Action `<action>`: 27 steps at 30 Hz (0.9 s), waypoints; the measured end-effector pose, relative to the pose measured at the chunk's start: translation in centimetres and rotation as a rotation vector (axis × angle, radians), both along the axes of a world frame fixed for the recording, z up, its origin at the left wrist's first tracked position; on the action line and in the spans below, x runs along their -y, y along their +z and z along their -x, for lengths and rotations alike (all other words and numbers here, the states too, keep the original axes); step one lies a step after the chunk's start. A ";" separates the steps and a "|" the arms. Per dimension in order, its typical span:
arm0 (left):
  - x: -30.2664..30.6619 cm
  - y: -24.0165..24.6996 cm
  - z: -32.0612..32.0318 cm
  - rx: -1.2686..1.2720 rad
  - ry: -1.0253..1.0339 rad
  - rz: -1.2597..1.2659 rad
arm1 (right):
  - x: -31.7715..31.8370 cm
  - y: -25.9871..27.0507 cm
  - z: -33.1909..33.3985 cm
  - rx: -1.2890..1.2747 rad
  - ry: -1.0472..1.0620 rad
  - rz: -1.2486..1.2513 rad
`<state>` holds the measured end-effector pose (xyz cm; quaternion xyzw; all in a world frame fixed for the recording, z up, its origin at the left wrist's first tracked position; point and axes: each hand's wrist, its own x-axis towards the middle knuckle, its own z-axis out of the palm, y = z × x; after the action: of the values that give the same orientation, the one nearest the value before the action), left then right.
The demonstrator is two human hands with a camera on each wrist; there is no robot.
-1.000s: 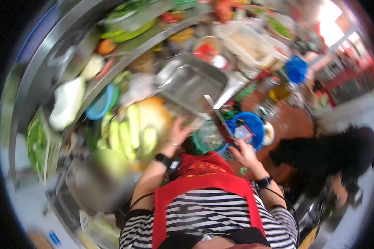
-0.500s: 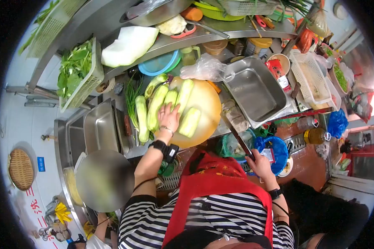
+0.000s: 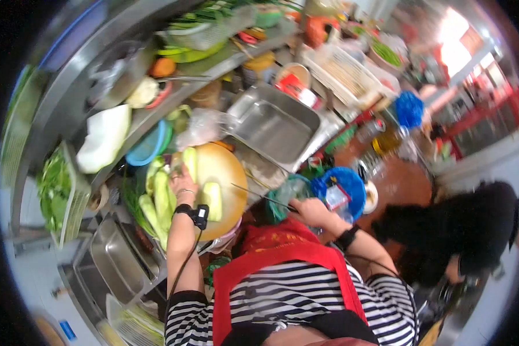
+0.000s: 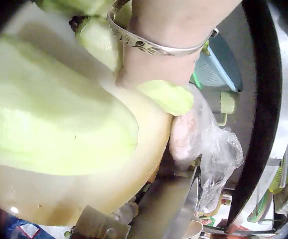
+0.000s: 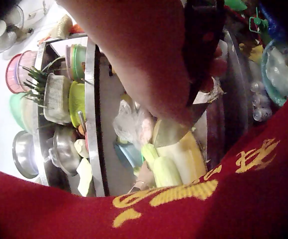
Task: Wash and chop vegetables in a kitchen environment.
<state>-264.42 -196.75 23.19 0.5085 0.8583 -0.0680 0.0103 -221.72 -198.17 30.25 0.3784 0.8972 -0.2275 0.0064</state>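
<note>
My left hand (image 3: 184, 183) grips a peeled pale-green gourd (image 3: 189, 161) on the round cutting board (image 3: 229, 173). In the left wrist view the end of that gourd (image 4: 171, 97) pokes out beyond the hand, whose fingers are mostly hidden. A shorter peeled gourd (image 3: 212, 202) lies alone to its right, large in the left wrist view. Several more gourds (image 3: 162, 196) lie left of the hand. My right hand (image 3: 311, 212) holds a kitchen knife (image 3: 271, 199) by its handle, in front of the apron. Its blade points left, the tip overlapping the board's right edge in the head view.
Behind the board sit a clear plastic bag (image 3: 205, 128) and a deep steel tray (image 3: 277, 124). A blue-lined bucket (image 3: 352, 190) stands below, to the right. The shelf above carries a white melon piece (image 3: 105, 138). Another person (image 3: 461, 225) bends at the right.
The view has swung round. My left hand has gone from lying spread over the gourds to gripping one of them. The knife in my right hand has turned so its blade points toward the board.
</note>
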 end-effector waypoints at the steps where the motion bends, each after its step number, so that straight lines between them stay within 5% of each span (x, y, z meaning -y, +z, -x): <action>1: -0.5 0.5 -0.6 0.001 0.048 0.025 | 0.2 0.5 0.0 0.003 -0.003 0.018; 5: -0.9 1.7 -1.7 0.122 0.129 -0.171 | 0.6 1.9 -1.4 -0.017 0.058 0.050; 9: -0.7 2.8 -0.6 0.590 0.068 -0.395 | 0.6 0.8 -1.3 -0.035 0.158 0.087; 16: 7.8 10.3 -2.0 1.115 0.013 -0.770 | -0.6 1.0 4.0 0.004 0.397 0.078; 27: 17.6 11.2 -4.8 0.789 -0.008 -0.845 | -5.9 -0.6 9.3 0.003 0.446 -0.126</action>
<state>-259.60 -214.32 34.40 0.4586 0.7403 0.4752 0.1254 -231.04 -192.28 29.61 0.1708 0.9710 -0.1635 0.0340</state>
